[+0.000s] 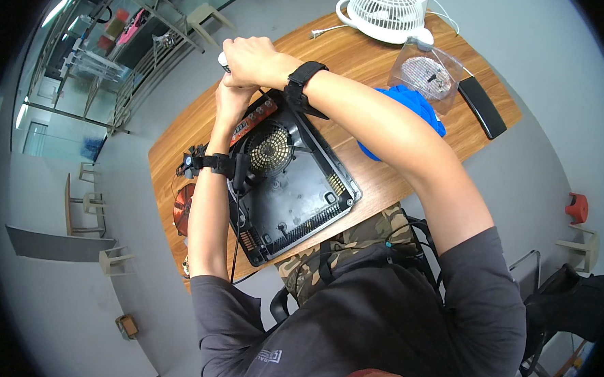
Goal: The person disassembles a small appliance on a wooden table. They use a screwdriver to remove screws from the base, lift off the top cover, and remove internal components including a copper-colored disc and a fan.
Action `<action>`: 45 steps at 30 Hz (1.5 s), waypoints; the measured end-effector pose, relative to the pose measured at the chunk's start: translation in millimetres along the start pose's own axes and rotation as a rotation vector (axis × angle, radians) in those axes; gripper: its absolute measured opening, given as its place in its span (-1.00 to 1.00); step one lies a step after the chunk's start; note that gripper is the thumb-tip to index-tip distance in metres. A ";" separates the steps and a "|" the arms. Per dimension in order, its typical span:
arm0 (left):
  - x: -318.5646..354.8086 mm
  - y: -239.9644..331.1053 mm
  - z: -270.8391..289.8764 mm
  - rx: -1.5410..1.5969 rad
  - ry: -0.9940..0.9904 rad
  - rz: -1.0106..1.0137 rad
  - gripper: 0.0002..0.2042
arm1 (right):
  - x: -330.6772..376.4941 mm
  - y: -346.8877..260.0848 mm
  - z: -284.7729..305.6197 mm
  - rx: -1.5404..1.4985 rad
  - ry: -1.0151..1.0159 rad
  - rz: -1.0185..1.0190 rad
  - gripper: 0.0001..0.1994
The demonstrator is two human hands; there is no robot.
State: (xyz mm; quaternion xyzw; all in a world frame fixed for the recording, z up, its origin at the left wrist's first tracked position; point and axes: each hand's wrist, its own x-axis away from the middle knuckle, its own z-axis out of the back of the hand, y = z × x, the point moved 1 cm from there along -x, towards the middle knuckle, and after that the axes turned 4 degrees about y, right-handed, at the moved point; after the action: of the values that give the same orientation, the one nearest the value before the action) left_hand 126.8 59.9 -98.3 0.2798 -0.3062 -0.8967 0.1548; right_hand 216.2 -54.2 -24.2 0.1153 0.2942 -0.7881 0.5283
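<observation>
My right hand (253, 57) is closed above the far left corner of a shallow black plastic housing (278, 191). A small white rounded end (224, 61), perhaps of a handle, sticks out beside its fingers; the rest is hidden. Just below it and touching it, my left hand (232, 96) has its fingers curled in, mostly covered by the right one. What it grips cannot be made out. The housing lies open side up, with a round vent grille (270, 148) and a red-orange strip (254, 121) with several round parts along its far left side.
Left of the housing are a copper coil (183, 209) and a small black fan-like part (193, 161). A white fan (386, 14), a clear plastic bag (427, 75), a blue cloth (405, 115) and a black oblong case (482, 108) occupy the right of the wooden table (309, 49).
</observation>
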 end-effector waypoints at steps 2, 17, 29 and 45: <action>1.6 -0.1 -1.2 0.100 -0.025 -0.018 -0.56 | 1.4 3.4 -3.6 0.002 0.040 0.004 -0.51; 7.2 11.2 7.2 0.093 -0.035 0.035 -0.61 | 8.7 -2.9 -1.3 -0.118 -0.060 -0.089 -0.54; 15.3 14.6 12.8 0.062 0.004 0.085 -0.72 | 13.2 4.7 -8.9 -0.211 -0.097 -0.136 -0.62; 21.4 -4.3 5.2 0.065 -0.116 0.043 -0.67 | 8.9 10.2 7.2 -0.296 -0.010 -0.189 -0.63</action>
State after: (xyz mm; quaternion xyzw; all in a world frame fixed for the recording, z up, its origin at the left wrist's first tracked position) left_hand 106.2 56.0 -106.4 0.2257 -0.3496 -0.8973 0.1470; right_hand 222.7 -68.0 -26.3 0.0040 0.4137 -0.7829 0.4646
